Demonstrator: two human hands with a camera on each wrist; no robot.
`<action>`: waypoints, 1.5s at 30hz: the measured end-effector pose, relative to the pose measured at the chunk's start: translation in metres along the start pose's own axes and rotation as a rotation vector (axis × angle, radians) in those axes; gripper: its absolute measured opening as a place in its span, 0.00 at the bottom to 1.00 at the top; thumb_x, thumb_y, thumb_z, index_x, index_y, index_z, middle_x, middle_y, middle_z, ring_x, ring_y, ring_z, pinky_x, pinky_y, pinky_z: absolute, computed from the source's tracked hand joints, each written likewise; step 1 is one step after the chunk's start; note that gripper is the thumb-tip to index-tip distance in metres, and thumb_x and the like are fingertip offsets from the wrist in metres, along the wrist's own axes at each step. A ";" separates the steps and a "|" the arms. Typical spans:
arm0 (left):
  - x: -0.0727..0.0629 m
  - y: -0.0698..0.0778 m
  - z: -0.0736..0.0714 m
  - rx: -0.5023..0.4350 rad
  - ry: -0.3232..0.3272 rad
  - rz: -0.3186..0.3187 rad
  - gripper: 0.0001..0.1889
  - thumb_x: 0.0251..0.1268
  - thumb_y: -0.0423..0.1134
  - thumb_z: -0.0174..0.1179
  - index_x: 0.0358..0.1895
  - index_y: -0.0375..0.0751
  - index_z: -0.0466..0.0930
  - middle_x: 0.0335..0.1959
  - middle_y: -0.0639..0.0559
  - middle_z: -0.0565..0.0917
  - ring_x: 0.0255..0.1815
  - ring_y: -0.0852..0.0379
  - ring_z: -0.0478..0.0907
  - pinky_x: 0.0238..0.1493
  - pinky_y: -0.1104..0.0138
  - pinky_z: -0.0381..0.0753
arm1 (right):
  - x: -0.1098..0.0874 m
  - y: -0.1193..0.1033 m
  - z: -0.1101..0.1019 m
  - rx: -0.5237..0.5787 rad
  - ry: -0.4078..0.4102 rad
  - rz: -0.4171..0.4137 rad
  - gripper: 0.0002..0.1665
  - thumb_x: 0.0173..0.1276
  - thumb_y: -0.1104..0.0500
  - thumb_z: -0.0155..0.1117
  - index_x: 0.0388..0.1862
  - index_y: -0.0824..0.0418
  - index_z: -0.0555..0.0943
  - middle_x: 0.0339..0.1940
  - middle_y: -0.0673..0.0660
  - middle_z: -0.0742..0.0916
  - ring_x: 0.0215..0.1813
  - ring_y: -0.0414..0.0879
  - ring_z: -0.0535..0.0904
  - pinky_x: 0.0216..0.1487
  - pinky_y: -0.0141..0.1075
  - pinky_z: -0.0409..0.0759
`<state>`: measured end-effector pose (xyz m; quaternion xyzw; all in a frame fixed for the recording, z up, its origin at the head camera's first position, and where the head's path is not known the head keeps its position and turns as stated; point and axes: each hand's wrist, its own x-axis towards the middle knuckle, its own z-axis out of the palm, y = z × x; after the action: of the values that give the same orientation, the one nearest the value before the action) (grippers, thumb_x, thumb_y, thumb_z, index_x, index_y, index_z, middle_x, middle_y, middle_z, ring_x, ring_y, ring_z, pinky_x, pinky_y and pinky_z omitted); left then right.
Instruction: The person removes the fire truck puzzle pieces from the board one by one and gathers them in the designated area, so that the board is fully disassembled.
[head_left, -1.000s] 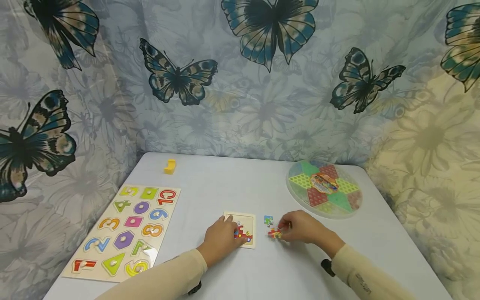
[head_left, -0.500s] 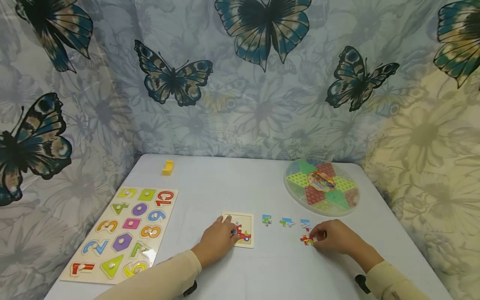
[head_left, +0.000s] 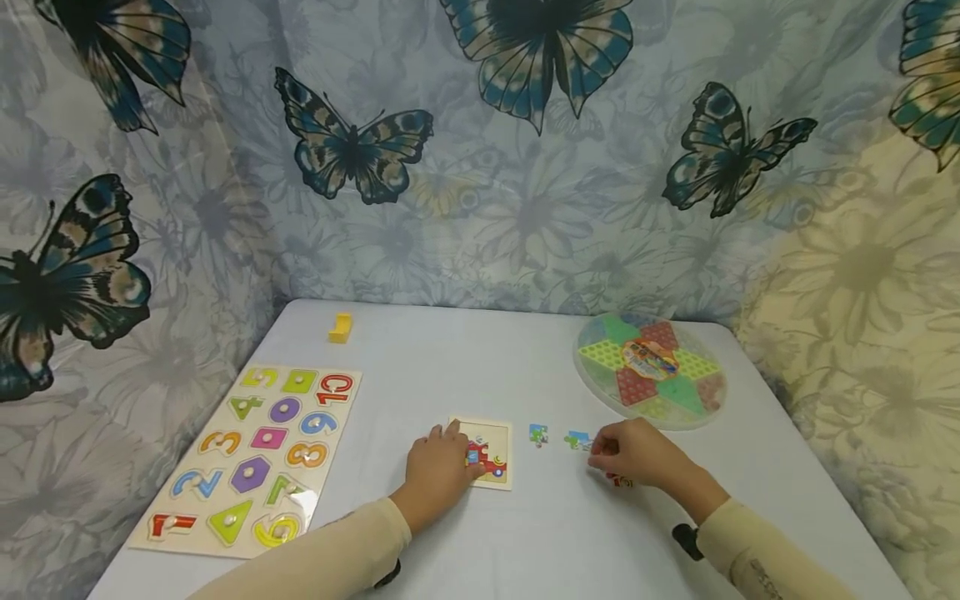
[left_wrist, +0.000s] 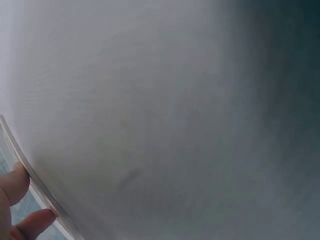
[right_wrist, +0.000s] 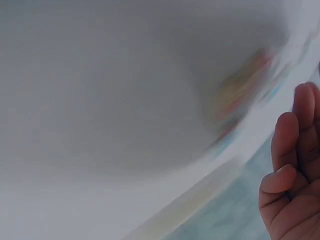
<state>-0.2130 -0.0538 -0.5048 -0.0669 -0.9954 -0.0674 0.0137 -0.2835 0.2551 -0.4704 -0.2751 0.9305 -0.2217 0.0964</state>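
My left hand (head_left: 440,468) holds a small wooden puzzle tray (head_left: 501,481) by its left side; fingertips also show on its edge in the left wrist view. Part of a red vehicle picture (head_left: 491,464) is visible inside. My right hand (head_left: 637,454) hovers over the table right of the tray, fingers loosely bent and nothing visibly held. Its fingertips are beside a blue-and-green jigsaw piece (head_left: 577,440). Beneath the hand lies a red jigsaw piece (head_left: 619,481), blurred in the right wrist view. Another blue-green piece (head_left: 538,434) lies nearer the tray.
A number-and-shape peg board (head_left: 258,450) lies at the left of the white table (head_left: 450,358). At the back left sits a yellow block (head_left: 341,328). A round, clear-covered game board (head_left: 651,367) lies at the back right. Butterfly-printed cloth (head_left: 525,217) hangs behind.
My right hand carried the red piece rightward, and more blue pieces came into view in a row. It has since left the red piece and moved slightly left. The left hand stays on the tray.
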 end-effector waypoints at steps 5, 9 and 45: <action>0.002 0.005 0.000 0.082 -0.029 -0.011 0.35 0.58 0.66 0.62 0.57 0.40 0.80 0.67 0.43 0.72 0.66 0.42 0.70 0.59 0.50 0.71 | 0.039 -0.052 0.020 -0.099 -0.049 -0.060 0.04 0.62 0.55 0.72 0.34 0.54 0.87 0.20 0.41 0.78 0.25 0.37 0.70 0.29 0.34 0.71; 0.000 0.005 0.001 0.052 -0.014 -0.018 0.34 0.57 0.67 0.62 0.54 0.39 0.82 0.65 0.42 0.75 0.62 0.43 0.73 0.56 0.50 0.73 | 0.065 -0.084 0.038 -0.113 -0.078 -0.069 0.05 0.62 0.56 0.71 0.34 0.56 0.88 0.20 0.42 0.79 0.26 0.39 0.72 0.30 0.35 0.73; -0.002 -0.008 -0.001 -0.095 0.076 0.009 0.26 0.55 0.61 0.68 0.41 0.40 0.86 0.59 0.38 0.79 0.55 0.41 0.78 0.47 0.46 0.76 | 0.049 -0.057 0.015 -0.147 0.012 0.006 0.10 0.52 0.54 0.76 0.20 0.49 0.81 0.18 0.41 0.78 0.24 0.38 0.71 0.27 0.35 0.73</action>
<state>-0.2117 -0.0622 -0.5050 -0.0691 -0.9895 -0.1168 0.0488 -0.2928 0.1793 -0.4601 -0.2774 0.9457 -0.1540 0.0709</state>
